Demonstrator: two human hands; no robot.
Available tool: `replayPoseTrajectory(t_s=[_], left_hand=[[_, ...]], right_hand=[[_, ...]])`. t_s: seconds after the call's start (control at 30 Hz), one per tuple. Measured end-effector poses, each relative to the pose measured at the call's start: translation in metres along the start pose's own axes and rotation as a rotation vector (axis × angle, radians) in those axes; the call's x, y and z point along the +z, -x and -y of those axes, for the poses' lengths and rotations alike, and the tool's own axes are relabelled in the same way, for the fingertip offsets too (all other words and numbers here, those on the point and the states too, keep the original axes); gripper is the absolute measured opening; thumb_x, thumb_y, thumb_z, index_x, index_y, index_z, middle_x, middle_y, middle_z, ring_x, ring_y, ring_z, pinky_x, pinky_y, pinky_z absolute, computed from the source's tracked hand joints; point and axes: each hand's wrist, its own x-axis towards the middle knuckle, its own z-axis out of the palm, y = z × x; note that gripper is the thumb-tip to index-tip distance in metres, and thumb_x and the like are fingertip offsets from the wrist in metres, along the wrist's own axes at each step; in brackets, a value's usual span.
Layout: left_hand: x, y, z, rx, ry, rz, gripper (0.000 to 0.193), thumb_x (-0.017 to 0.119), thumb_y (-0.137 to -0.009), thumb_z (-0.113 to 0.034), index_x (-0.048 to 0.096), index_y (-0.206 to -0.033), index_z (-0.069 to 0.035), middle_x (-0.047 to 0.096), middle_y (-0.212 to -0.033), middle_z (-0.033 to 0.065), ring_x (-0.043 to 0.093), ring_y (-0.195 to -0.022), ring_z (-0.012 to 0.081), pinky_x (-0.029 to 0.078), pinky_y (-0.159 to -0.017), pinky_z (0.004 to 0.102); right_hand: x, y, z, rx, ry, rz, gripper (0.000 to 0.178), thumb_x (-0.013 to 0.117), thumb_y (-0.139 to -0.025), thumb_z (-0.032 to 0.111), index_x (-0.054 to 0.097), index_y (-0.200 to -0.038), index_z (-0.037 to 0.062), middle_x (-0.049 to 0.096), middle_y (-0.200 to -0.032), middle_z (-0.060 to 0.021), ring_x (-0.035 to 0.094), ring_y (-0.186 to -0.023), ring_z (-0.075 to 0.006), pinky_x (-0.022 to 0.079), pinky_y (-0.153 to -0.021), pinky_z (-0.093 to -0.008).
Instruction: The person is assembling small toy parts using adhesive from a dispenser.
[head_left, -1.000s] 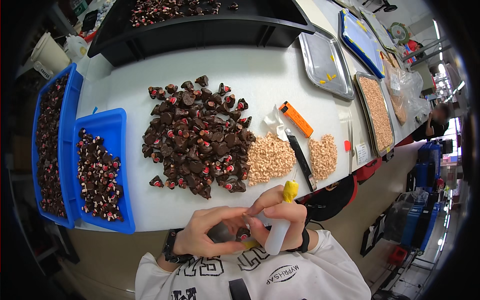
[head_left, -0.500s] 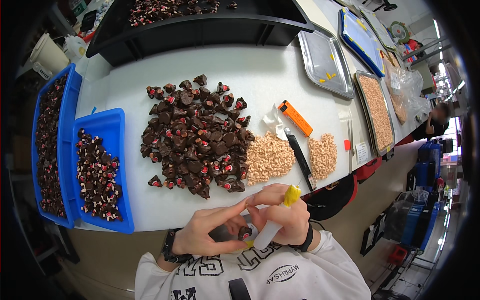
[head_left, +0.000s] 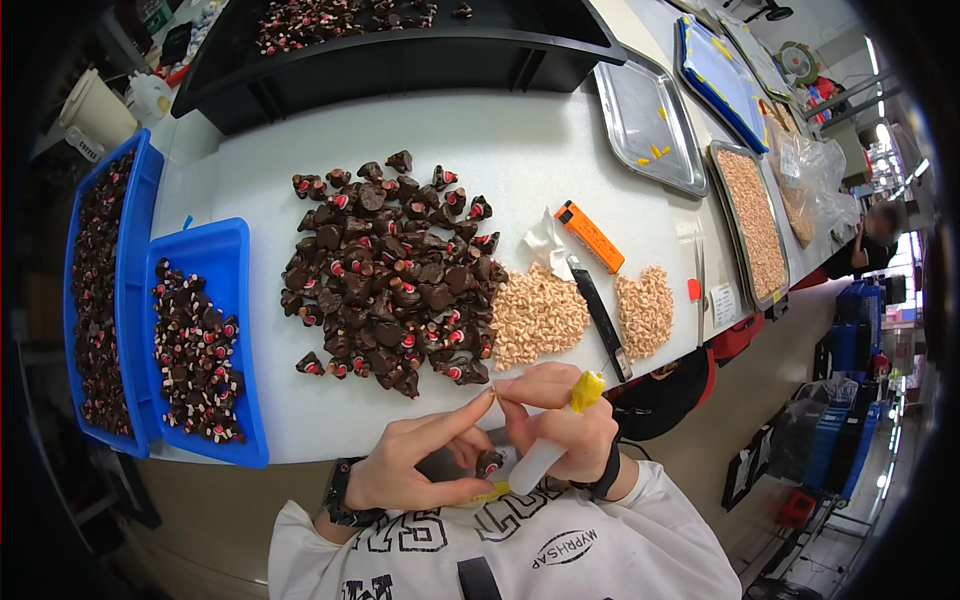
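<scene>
Worktop: White worktop, crowded along its far and left edges.
Black tray: A deep black tray spans the far edge, small dark pieces inside.
Blue trays: A long blue tray lines the left edge; a shorter blue tray sits just beside it, both carrying dark pieces.
Steel tray: A shallow steel tray with a few yellow scraps lies toward the far right corner.
Dark heap: Dark brown pieces marked with red spread across the middle of the worktop.
Pale heaps: A larger pale heap touches the dark one; a smaller pale heap lies nearer the right edge.
Left hand: At the near edge, the left hand curls its fingers around one dark piece, index finger extended to the other hand's fingertips.
Right hand: The right hand grips a white bottle, fingertips pinched together; anything between them is too small to tell.
Orange box: An orange box slants beyond the pale heaps.
Black tool: A slim black tool lies between those heaps.
White bottle: The white bottle tilts, yellow end up, in front of the shirt.
Held piece: A single red-marked dark piece sits within the left fingers, near the bottle.
</scene>
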Motion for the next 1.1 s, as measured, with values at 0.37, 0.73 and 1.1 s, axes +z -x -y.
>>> replayPoseTrajectory(t_s=[0.37,0.73,1.1], left_hand=[[0.013,0.000,0.010,0.169,0.073,-0.405,0.043,0.083,-0.066,0.002,0.061,-0.103,0.003,0.062,-0.100,0.0150,0.064,-0.079,0.0159,0.054,-0.069,0.0253],[0.014,0.003,0.009,0.153,-0.119,-0.383,0.039,0.083,-0.065,0.003,0.063,-0.099,0.002,0.064,-0.096,0.0144,0.064,-0.079,0.0154,0.054,-0.067,0.0263],[0.024,0.001,0.015,0.090,-0.005,-0.507,0.053,0.081,-0.065,0.006,0.057,-0.112,0.001,0.061,-0.097,0.0131,0.062,-0.080,0.0150,0.053,-0.070,0.0265]], right_hand=[[-0.011,-0.001,0.017,0.082,-0.044,0.138,0.027,0.071,-0.060,-0.011,0.051,-0.059,0.0070,0.070,-0.095,-0.0124,0.064,-0.072,-0.0245,0.054,-0.069,-0.0366],[-0.006,0.004,0.012,0.051,-0.017,0.204,0.023,0.073,-0.061,-0.008,0.053,-0.061,0.0039,0.069,-0.087,-0.0100,0.064,-0.066,-0.0234,0.053,-0.063,-0.0339],[-0.027,0.003,0.014,-0.015,-0.111,0.196,0.021,0.069,-0.071,-0.003,0.049,-0.074,0.0035,0.067,-0.089,-0.0168,0.062,-0.063,-0.0238,0.052,-0.057,-0.0330]])
